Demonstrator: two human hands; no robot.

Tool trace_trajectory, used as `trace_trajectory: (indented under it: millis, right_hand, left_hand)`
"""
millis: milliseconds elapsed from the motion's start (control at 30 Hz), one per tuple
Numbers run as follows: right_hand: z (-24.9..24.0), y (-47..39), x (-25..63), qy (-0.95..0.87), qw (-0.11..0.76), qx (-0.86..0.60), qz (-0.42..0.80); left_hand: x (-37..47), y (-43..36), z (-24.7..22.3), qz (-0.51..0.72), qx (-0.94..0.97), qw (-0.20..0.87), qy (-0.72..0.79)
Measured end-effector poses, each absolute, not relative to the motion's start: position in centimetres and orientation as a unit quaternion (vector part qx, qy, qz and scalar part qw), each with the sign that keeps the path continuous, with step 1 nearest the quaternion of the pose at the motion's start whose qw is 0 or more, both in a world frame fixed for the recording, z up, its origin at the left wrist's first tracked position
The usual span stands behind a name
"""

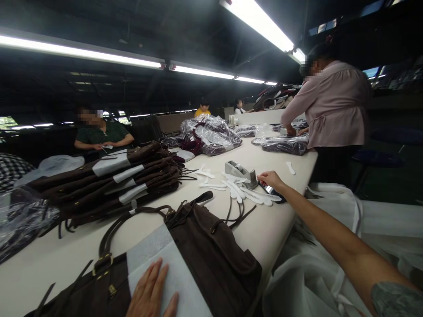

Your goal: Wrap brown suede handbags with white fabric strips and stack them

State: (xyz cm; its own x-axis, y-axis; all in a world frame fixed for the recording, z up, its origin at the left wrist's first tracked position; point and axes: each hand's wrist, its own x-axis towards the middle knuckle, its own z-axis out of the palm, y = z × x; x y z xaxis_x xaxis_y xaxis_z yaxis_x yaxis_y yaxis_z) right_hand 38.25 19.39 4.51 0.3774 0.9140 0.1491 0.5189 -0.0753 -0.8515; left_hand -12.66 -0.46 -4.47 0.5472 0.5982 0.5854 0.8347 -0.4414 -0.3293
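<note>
So, L hand on paper, brn bag

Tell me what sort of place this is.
Probably a bag factory or workshop: stacked brown bags, a tape dispenser on the long table, and plastic-wrapped bags farther along.

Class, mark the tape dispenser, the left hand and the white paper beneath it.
Tape dispenser [244, 171], head view: its grey body.
Left hand [149, 291], head view: its back.
White paper [151, 247], head view: its uncovered part.

It was a bag workshop: strip lights hung above the right hand's fingers, brown bags lay stacked left of them, a co-worker stood beyond.
</note>
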Motion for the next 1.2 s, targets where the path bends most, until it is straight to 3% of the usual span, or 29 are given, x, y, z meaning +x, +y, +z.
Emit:
trace_trajectory:
  millis: [267, 400, 500, 600, 767, 1200]
  right_hand:
    - [4.8, 16.8, 34.6, -0.502, 0.489, -0.699, 0.144]
    - [7.5, 13.4, 25.9, -0.551, 0.526, -0.536, 0.363]
    - [9.3, 9.7, 17.7, -0.548, 0.454, -0.44, 0.548]
    - [9.3, 6.7, 10.5, -0.525, 0.381, -0.439, 0.622]
    - [6.7, 5.7, 4.3, -0.476, 0.372, -0.484, 0.634]
    - [2.9, 6.4, 1.2, -0.439, 0.404, -0.528, 0.604]
  left_hand:
    - [-10.9, -2.4, -3.3, -0.186, -0.81, 0.198, -0.52]
    - [-9.3, -3.4, -1.2, -0.138, -0.799, 0.076, -0.58]
    - [-8.7, -3.7, 0.1, -0.122, -0.788, 0.019, -0.604]
    - [-8.4, -4.0, 0.7, -0.126, -0.782, 0.001, -0.61]
    - [-8.4, -4.2, 0.9, -0.146, -0.784, -0.018, -0.603]
    - [-8.8, -4.0, 0.7, -0.178, -0.785, -0.052, -0.591]
